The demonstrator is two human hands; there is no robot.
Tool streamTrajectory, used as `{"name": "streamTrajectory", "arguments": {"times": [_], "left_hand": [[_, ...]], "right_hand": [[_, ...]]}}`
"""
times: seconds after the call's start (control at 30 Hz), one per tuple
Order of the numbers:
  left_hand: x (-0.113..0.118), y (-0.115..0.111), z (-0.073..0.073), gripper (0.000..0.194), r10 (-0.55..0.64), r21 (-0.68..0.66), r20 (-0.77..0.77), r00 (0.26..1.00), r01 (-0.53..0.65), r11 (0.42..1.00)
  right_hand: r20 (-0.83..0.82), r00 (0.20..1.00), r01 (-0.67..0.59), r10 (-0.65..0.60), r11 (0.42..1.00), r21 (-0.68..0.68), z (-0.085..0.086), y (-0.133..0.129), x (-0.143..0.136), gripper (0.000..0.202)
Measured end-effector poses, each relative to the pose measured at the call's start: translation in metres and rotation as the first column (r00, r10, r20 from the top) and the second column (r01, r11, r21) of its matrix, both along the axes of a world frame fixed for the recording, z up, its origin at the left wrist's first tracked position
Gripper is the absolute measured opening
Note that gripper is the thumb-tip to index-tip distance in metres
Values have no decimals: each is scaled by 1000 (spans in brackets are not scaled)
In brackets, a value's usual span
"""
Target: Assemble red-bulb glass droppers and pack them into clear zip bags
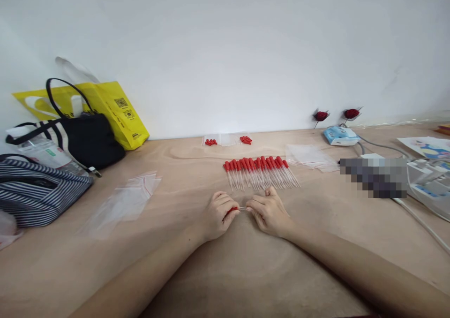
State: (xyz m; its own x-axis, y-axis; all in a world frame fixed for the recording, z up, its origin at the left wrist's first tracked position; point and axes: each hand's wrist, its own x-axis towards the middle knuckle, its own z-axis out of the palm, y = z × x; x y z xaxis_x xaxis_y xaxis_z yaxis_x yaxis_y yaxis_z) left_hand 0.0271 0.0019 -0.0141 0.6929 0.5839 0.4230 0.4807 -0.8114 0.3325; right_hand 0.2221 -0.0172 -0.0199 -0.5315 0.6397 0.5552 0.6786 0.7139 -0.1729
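Observation:
My left hand (221,215) is closed around a red rubber bulb (231,210). From the other side, my right hand (269,212) grips a thin clear dropper tube (243,208), whose short middle stretch shows between the two hands. The tube's end meets the bulb at my left fingertips; how deep it sits is hidden. Just beyond my hands lies a row of several droppers (258,170) with red bulbs and clear tubes, bulbs pointing away from me. Farther back, small piles of loose red bulbs (211,142) rest on clear plastic bags (225,140) near the wall.
More clear zip bags lie at left (126,203) and right (309,156). A striped pouch (45,191), black bag (91,140) and yellow bag (123,116) stand at left. At right are a blue-white packet (341,135), a power strip (431,182) and cables.

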Motion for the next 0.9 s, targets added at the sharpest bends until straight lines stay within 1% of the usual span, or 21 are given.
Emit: {"name": "streamTrajectory", "arguments": {"times": [0.23,0.33,0.47,0.57,0.7,0.77,0.8,0.87,0.9], "left_hand": [[1,2,1,20,-6,0,-24,1000,7,1000],[0,4,2,21,-9,48,-84,996,13,999],[-1,5,4,23,-26,129,-172,985,48,990],[0,5,3,22,-13,146,-156,988,36,989],[0,8,3,21,51,101,-48,998,-46,994],[-2,10,5,20,86,102,-23,996,-83,991],[-4,11,6,22,122,112,-16,992,-119,987],[-10,15,8,38,244,130,-4,970,-241,962],[-14,17,8,46,320,130,-4,947,-317,940]], "right_hand": [[-1,1000,4,-4,998,-58,-1,2,0,26],[7,1000,-6,7,996,-91,-2,3,1,26],[21,1000,-4,6,993,-114,-3,3,3,26],[18,1000,-14,16,991,-135,0,4,2,27],[76,997,-3,13,992,-123,10,3,2,24],[95,995,24,-13,992,-120,15,5,4,21],[80,996,37,-26,990,-137,16,7,6,20],[-19,995,92,-97,975,-201,17,16,12,19],[-93,981,145,-170,961,-235,17,22,15,19]]}}
